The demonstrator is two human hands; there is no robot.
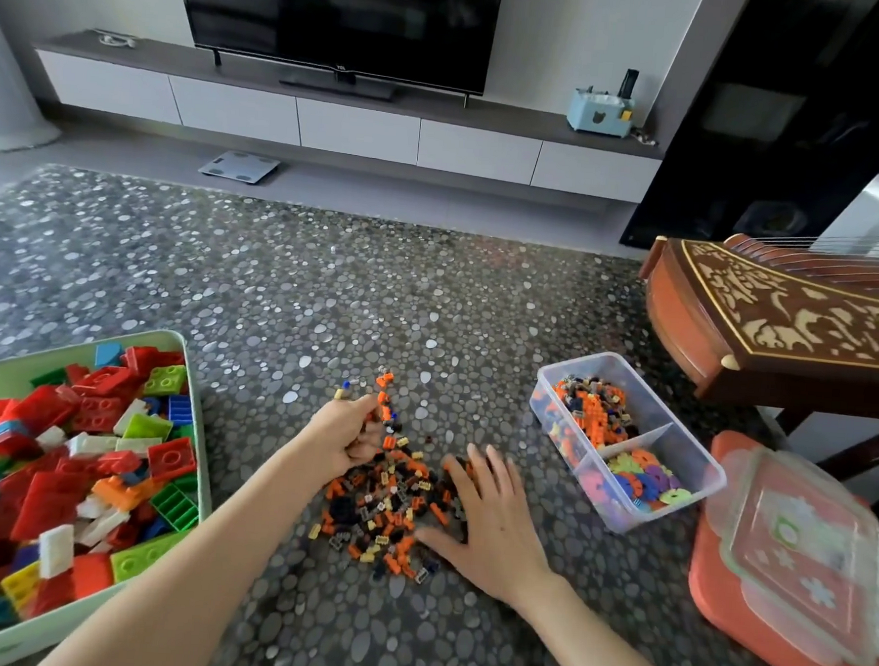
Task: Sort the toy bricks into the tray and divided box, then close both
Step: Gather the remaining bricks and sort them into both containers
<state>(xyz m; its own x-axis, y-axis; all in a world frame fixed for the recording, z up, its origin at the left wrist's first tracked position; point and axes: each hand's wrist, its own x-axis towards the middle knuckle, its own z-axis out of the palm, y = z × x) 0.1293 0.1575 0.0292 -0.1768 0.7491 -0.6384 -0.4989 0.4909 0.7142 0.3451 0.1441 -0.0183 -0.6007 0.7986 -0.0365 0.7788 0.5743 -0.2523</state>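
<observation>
The left hand [348,438] is curled round a clutch of small bricks [391,505], a few poking out above it. The right hand [493,516] lies flat and spread on the pile's edge, gripping nothing. The pile sits on the carpet [326,300], between the tray [196,421] and the divided box [688,440]. It would be best to rake the strays inward with the right, then carry handfuls low over the box rim into the orange-filled compartment.

Single head-worn wide-angle view, forward and down, close over the carpet [285,292], television [338,17] beyond its far edge.
</observation>
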